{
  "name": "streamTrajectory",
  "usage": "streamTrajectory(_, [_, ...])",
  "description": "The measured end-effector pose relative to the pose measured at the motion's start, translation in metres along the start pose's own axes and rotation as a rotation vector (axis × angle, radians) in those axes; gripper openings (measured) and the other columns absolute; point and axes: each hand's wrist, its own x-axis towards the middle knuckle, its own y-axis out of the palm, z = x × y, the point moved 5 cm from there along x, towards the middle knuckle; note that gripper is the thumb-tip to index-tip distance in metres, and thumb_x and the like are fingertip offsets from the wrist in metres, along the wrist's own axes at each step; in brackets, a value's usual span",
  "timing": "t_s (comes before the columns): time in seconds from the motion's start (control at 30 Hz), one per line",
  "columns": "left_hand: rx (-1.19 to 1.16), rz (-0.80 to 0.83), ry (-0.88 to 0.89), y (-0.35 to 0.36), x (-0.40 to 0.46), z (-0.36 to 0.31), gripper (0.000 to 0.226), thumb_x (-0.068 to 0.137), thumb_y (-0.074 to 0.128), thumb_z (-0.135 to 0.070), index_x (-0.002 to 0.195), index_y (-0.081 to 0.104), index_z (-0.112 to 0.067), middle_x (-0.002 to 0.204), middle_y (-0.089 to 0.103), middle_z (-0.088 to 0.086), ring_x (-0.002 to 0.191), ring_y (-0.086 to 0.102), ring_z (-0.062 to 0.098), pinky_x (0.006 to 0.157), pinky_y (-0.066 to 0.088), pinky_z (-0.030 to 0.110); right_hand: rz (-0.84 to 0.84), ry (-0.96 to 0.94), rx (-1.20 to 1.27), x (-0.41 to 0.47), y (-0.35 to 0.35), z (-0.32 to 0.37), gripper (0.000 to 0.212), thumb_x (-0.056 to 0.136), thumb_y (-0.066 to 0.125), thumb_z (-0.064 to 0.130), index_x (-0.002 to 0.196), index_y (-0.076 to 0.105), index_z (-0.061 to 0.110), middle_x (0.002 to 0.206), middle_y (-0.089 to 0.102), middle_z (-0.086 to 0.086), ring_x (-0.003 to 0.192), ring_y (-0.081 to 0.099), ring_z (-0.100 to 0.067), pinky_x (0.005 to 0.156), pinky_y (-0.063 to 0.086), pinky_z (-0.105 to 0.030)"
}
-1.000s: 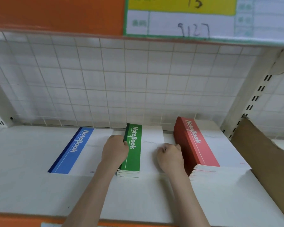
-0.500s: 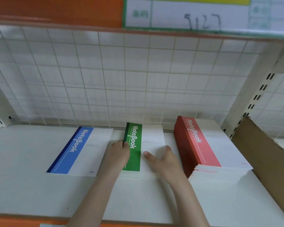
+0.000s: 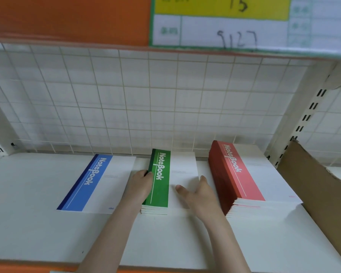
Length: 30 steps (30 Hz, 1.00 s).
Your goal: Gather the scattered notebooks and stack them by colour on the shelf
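White shelf (image 3: 37, 223): cardboard (image 3: 319, 192) beside red stack (image 3: 250, 174).

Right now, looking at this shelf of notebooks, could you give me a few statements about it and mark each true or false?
1. The red stack is the tallest. True.
2. The green stack sits between blue and red. True.
3. The left hand rests on the blue notebook. False: it grips the green stack's spine edge.
4. The right hand is a closed fist. False: its fingers lie spread on the green stack's white cover.
5. Cardboard stands right of the red stack. True.
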Motion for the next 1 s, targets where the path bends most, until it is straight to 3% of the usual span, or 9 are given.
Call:
streamTrajectory(0.07, [0.011,0.001,0.013,-0.002,-0.003,-0.004,0.028,0.096,0.04,-0.019,0.089,0.059,0.0,0.081,0.06,0.017,0.069,0.055,0.021,0.063,0.039,0.028,-0.037,-0.034,-0.041,-0.002,-0.003,0.002,0.081,0.087,0.064,0.04,0.145,0.024,0.002,0.148,0.036,-0.011,0.137,0.034,-0.025,0.107,0.03,-0.029])
streamTrajectory(0.17, [0.069,-0.062,0.061,-0.012,-0.01,-0.008,0.021,0.097,0.043,-0.019,0.081,0.053,-0.013,0.08,0.056,0.002,0.068,0.051,0.013,0.06,0.035,0.023,-0.115,-0.17,-0.093,-0.01,-0.009,0.012,0.069,0.091,0.06,0.033,0.146,0.028,0.007,0.15,0.034,-0.008,0.138,0.029,-0.022,0.107,0.024,-0.023])
streamTrajectory(0.27, [0.14,-0.093,0.103,-0.024,-0.028,-0.008,0.028,0.097,0.044,-0.02,0.122,0.055,-0.011,0.114,0.057,0.001,0.093,0.049,0.011,0.077,0.037,0.023,-0.161,-0.326,-0.119,-0.02,-0.013,0.024,0.048,0.091,0.059,0.023,0.137,0.046,0.012,0.141,0.043,-0.005,0.132,0.037,-0.019,0.103,0.025,-0.02])
streamTrajectory(0.33, [0.183,-0.14,0.131,-0.033,-0.043,-0.006,0.036,0.097,0.046,-0.02,0.132,0.05,-0.013,0.128,0.054,0.002,0.102,0.046,0.01,0.087,0.034,0.023,-0.152,-0.42,-0.12,-0.028,-0.012,0.032,0.035,0.091,0.059,0.018,0.125,0.057,0.014,0.131,0.051,-0.003,0.125,0.044,-0.018,0.1,0.029,-0.017])
streamTrajectory(0.47, [0.3,-0.296,0.182,-0.055,-0.077,-0.003,0.032,0.097,0.045,-0.018,0.127,0.054,-0.014,0.125,0.057,0.003,0.1,0.051,0.01,0.082,0.034,0.019,-0.095,-0.533,-0.095,-0.04,-0.01,0.043,0.023,0.091,0.058,0.014,0.113,0.065,0.015,0.114,0.058,0.004,0.115,0.051,-0.015,0.086,0.028,-0.01])
streamTrajectory(0.6, [0.349,-0.423,0.196,-0.073,-0.114,0.007,0.028,0.097,0.045,-0.015,0.121,0.059,-0.016,0.119,0.06,0.001,0.091,0.053,0.009,0.079,0.036,0.017,0.001,-0.584,-0.081,-0.057,0.002,0.046,0.036,0.092,0.058,0.018,0.128,0.054,0.018,0.125,0.056,0.002,0.115,0.051,-0.015,0.087,0.033,-0.015])
streamTrajectory(0.73, [0.367,-0.599,0.187,-0.089,-0.16,0.023,0.025,0.095,0.047,-0.013,0.114,0.063,-0.015,0.113,0.064,-0.001,0.088,0.055,0.012,0.079,0.039,0.019,0.121,-0.67,-0.026,-0.084,0.015,0.045,0.04,0.091,0.059,0.014,0.13,0.052,0.02,0.122,0.053,0.007,0.106,0.049,-0.007,0.079,0.031,0.001])
streamTrajectory(0.9, [0.406,-0.725,0.124,-0.108,-0.23,0.051,0.023,0.093,0.048,-0.012,0.11,0.065,-0.014,0.098,0.069,0.004,0.086,0.063,0.021,0.073,0.049,0.031,0.274,-0.762,0.008,-0.126,0.038,0.042,0.031,0.09,0.058,0.012,0.121,0.057,0.021,0.112,0.055,0.007,0.108,0.054,-0.014,0.092,0.041,-0.025])
streamTrajectory(1.0, [0.443,-0.76,0.041,-0.118,-0.272,0.073,0.019,0.094,0.048,-0.015,0.105,0.063,-0.015,0.092,0.067,0.002,0.079,0.062,0.021,0.069,0.05,0.035,0.403,-0.788,0.037,-0.154,0.059,0.044,0.025,0.091,0.056,0.015,0.115,0.059,0.024,0.108,0.053,0.009,0.108,0.053,-0.013,0.092,0.044,-0.029])
